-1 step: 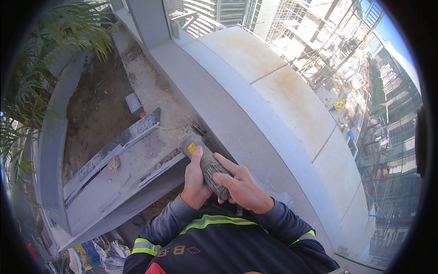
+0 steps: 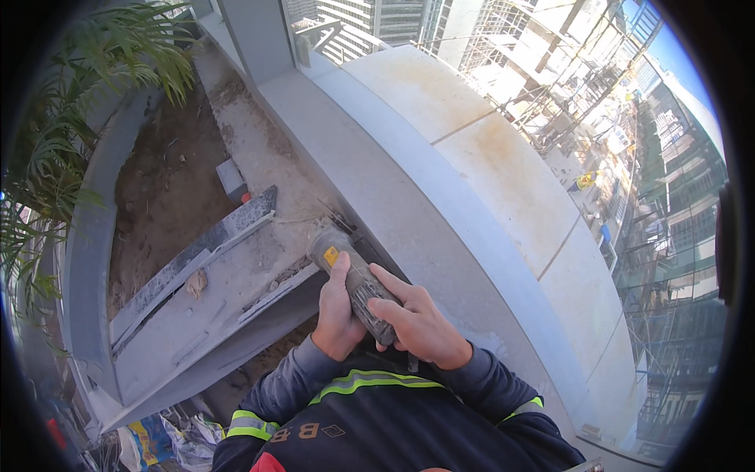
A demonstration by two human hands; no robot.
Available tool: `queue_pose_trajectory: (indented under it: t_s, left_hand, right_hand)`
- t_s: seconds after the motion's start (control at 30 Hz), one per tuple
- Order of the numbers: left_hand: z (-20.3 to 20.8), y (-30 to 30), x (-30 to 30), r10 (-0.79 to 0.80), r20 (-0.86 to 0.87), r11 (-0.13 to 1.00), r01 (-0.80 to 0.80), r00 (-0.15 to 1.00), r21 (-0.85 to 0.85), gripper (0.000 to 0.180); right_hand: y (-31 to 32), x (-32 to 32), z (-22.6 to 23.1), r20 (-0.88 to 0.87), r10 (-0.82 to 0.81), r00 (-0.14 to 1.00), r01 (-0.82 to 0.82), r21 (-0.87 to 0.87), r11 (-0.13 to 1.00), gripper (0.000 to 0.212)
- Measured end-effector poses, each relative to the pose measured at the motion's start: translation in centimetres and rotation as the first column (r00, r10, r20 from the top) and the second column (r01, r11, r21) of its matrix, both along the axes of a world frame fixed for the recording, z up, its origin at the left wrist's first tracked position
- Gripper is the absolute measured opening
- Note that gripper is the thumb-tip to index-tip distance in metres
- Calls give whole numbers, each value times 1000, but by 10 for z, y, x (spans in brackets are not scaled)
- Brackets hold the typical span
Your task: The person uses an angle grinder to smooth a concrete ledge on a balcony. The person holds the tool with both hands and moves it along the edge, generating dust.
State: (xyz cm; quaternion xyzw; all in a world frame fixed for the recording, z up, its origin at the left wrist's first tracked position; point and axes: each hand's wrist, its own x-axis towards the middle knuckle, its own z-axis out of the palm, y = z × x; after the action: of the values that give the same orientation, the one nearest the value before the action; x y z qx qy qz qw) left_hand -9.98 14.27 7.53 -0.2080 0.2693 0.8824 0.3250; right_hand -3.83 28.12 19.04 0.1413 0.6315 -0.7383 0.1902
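Both my hands are closed round a dusty grey angle grinder (image 2: 355,285), held low in front of my chest. My left hand (image 2: 336,311) wraps its left side, thumb lying along the body by a yellow label. From the right, my right hand (image 2: 421,324) grips the rear part, with fingers across the vented casing. The grinder's head points away from me, at the corner where a dusty stone slab (image 2: 228,291) meets the pale ledge (image 2: 377,181). I cannot make out its disc or whether it touches the stone.
A soil bed (image 2: 169,173) lies at the left, with palm leaves (image 2: 118,63) over it. A small grey block (image 2: 231,179) sits at its edge. Beyond the ledge, far below, are scaffolding (image 2: 543,102) and a worker in yellow (image 2: 585,181). Plastic bags (image 2: 189,440) lie at lower left.
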Motion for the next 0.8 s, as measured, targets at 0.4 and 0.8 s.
queue_pose_trajectory:
  t_s: [0.4, 0.8]
  left_hand:
    - [3, 5, -9, -1, -7, 1000, 1, 1000, -3, 50]
    - [6, 6, -9, 7, -5, 1000, -7, 1000, 0, 48]
  right_hand:
    - [6, -10, -2, -3, 22, 1000, -22, 1, 1000, 74]
    - [7, -13, 0, 12, 47, 999, -47, 24, 999, 76]
